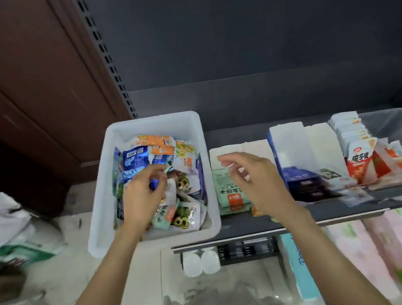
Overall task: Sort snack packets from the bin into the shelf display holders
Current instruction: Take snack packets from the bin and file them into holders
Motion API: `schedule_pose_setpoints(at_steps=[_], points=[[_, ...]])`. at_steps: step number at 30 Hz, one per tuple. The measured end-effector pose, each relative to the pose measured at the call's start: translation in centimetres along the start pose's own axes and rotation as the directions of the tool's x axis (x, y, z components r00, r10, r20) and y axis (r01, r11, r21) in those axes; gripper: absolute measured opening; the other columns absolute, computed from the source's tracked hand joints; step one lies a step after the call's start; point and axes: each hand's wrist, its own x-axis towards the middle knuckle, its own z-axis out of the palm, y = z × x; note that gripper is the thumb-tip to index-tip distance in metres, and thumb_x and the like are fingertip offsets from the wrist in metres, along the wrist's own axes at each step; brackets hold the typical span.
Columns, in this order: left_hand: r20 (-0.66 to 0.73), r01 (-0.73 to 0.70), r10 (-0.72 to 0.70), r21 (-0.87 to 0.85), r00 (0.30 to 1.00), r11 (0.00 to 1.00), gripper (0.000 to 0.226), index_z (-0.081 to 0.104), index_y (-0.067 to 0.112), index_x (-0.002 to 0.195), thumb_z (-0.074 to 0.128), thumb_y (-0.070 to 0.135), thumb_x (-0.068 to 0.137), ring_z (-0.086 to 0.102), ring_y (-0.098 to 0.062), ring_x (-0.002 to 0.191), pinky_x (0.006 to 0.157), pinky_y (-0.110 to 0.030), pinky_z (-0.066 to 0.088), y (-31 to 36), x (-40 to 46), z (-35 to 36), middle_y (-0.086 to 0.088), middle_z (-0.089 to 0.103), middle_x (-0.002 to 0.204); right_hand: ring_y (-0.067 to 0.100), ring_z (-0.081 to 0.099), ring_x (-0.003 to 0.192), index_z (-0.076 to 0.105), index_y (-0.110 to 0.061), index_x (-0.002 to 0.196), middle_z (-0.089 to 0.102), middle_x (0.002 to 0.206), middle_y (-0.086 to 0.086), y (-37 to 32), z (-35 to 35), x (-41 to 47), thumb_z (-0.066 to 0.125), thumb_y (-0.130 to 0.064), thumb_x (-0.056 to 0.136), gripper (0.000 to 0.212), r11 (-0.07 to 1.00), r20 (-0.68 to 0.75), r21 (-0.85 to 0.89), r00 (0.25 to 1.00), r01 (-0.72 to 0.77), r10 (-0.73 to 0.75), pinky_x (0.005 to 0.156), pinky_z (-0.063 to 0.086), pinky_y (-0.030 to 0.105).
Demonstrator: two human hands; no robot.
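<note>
Nearest to me, at the lower middle of the frame, the two bare forearms reach forward. The left hand (141, 193) is inside the white bin (154, 239), at the centre left. Its fingers (155, 168) are curled down into the heap, and they seem to pinch a blue snack packet (134, 163), though the blur does not let me be sure which packet is held. The right hand (249, 174) hovers just right of the bin, above the green packets (229, 191) in the first holder. Its fingers are loosely bent and hold nothing.

I judge the snack packets to be very light, soft and crinkly. Their foil film is probably slippery, so a pinch at the flat sealed edge or a corner should hold better than a squeeze in the middle, which could crush what is inside. They lie loose over each other, so lifting one may drag its neighbours.

Further back, at the centre right, the shelf (349, 207) carries the display holders: a blue and white carton (291, 152), then a row of red and white packets (359, 160) with the Chinese print "魔芋爽". The writing on the other packets is too blurred to read.
</note>
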Motion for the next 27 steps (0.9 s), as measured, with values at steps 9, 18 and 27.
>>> schedule_pose_setpoints(at_steps=[9, 18, 27], points=[[0.245, 0.122, -0.168, 0.190, 0.955, 0.974, 0.053, 0.046, 0.010, 0.135, 0.063, 0.022, 0.086, 0.050, -0.029, 0.119, 0.095, -0.033, 0.038, -9.3, 4.0, -4.0, -0.013, 0.053, 0.130, 0.023, 0.036, 0.132, 0.043, -0.015, 0.139, 0.042, 0.144, 0.005, -2.1, 17.6, 9.4, 0.049, -0.019, 0.094, 0.046, 0.935, 0.308, -0.353, 0.948, 0.032, 0.084, 0.109, 0.031, 0.036], [0.435, -0.165, 0.018, 0.303, 0.900, 0.939, 0.025, 0.060, 0.014, 0.116, 0.047, 0.022, 0.096, 0.057, -0.025, 0.104, 0.087, -0.034, 0.044, -10.1, 7.8, -1.9, -0.008, 0.062, 0.114, 0.019, 0.016, 0.143, 0.030, -0.017, 0.147, 0.017, 0.157, -0.001, -0.5, 21.8, 10.2, 0.041, -0.029, 0.100, 0.050, 0.810, 0.299, -0.584, 0.942, 0.057, 0.149, 0.114, 0.017, 0.032], [0.086, -0.109, 0.121, -0.131, 0.989, 0.985, 0.014, 0.060, 0.018, 0.100, 0.052, 0.028, 0.096, 0.059, -0.017, 0.073, 0.067, -0.030, 0.044, -8.1, 10.3, -5.5, 0.002, 0.065, 0.087, 0.013, 0.062, 0.107, 0.058, -0.021, 0.119, 0.063, 0.119, 0.003, -4.0, 16.6, 7.9, 0.058, -0.013, 0.093, 0.027, 0.721, 0.173, 0.516, 0.881, -0.463, 0.441, 0.086, 0.053, 0.029]])
